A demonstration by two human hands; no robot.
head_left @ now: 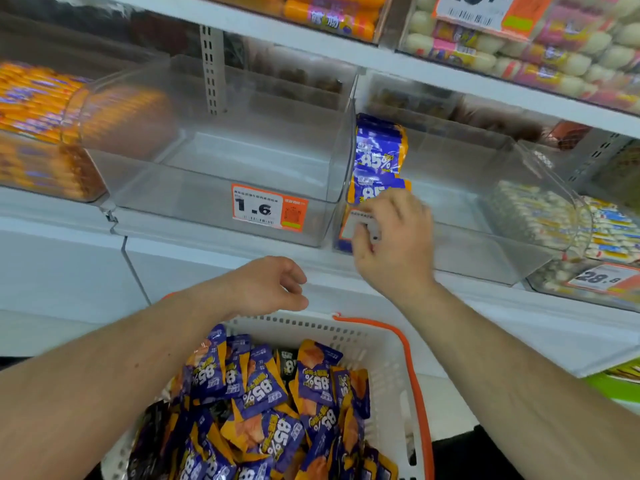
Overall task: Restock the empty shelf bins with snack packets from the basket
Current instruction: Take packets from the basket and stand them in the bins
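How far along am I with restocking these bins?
Barely started. A few purple packets stand in the right bin, where your right hand is. Your left hand holds nothing. The left bin is empty, and the basket remains full.

Shop aisle, clear shelf bins (221, 188), price tags (268, 211), stacked packaged snacks (550, 46)
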